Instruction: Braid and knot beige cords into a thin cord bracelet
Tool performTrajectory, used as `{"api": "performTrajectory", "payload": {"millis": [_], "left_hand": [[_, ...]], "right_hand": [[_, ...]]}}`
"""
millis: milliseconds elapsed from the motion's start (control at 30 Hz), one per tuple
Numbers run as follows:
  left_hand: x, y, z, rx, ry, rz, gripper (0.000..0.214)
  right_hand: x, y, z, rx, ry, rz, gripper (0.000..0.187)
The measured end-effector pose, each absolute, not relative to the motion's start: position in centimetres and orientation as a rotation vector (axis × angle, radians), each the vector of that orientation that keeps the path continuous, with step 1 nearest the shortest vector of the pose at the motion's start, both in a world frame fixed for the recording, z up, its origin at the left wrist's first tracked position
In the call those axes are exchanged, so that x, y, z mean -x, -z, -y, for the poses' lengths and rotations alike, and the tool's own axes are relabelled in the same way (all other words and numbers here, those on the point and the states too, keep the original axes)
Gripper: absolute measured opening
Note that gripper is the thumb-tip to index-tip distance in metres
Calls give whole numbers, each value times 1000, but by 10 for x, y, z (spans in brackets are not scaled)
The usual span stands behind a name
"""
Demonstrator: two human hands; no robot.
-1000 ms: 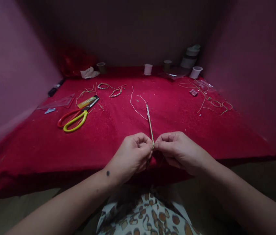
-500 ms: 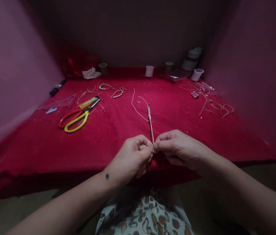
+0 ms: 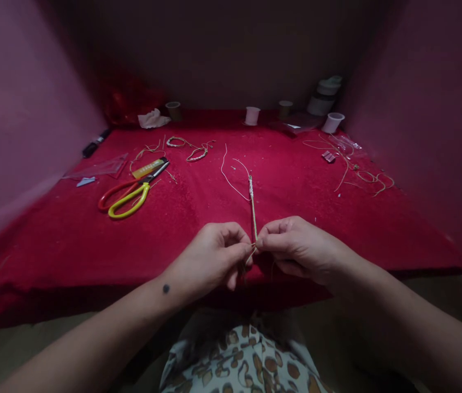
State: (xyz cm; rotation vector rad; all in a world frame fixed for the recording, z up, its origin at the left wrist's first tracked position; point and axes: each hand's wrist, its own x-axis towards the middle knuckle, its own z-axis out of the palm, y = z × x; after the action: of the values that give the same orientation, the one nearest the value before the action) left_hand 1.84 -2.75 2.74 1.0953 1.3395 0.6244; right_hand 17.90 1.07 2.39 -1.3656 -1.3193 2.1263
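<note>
A pale cord (image 3: 254,217) runs taut from a braided white section (image 3: 251,187) on the red cloth down to my fingers near the front edge. My right hand (image 3: 292,245) pinches its near end between thumb and forefinger. Just left of it, my left hand (image 3: 225,254) is closed on a thin strand (image 3: 252,245) that leads to the same spot. Short loose ends dangle below the fingertips. A thin white thread (image 3: 226,173) curves out from the braided section to the left. Whether there is a knot at the fingertips I cannot tell.
Scissors (image 3: 128,196) with red and yellow handles lie at left on the red cloth (image 3: 198,213). Two finished-looking bracelets (image 3: 197,155) rest behind. Loose cords (image 3: 368,176) and a small clip (image 3: 328,156) lie at right. Spools (image 3: 252,115) and a bottle (image 3: 324,97) stand at the back.
My left hand has shifted slightly left, away from the right fingertips, so a short strand shows between them. The right hand keeps its pinch. The whole view has shifted a little.
</note>
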Motion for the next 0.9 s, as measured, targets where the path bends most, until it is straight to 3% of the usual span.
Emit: {"api": "performTrajectory", "payload": {"millis": [233,467,633,767,900], "left_hand": [[-14,-34,38,-1314,-585,-1409,14],[-39,0,63,-2214,-648,-1556,22],[-54,11,85,-2745,-495,-1256,21],[-51,-7,90,-2593,-346,-909,14],[-26,-37,62,-2061,-699,-1279,23]], "right_hand": [[-175,-22,-6,1336,-2094,1328,14],[-177,-21,-4,1347,-2070,1262,12],[-177,-21,-3,1348,-2027,1249,10],[-179,-19,-5,1336,-2009,1300,11],[-182,-14,-5,1283,-1986,1350,14]]}}
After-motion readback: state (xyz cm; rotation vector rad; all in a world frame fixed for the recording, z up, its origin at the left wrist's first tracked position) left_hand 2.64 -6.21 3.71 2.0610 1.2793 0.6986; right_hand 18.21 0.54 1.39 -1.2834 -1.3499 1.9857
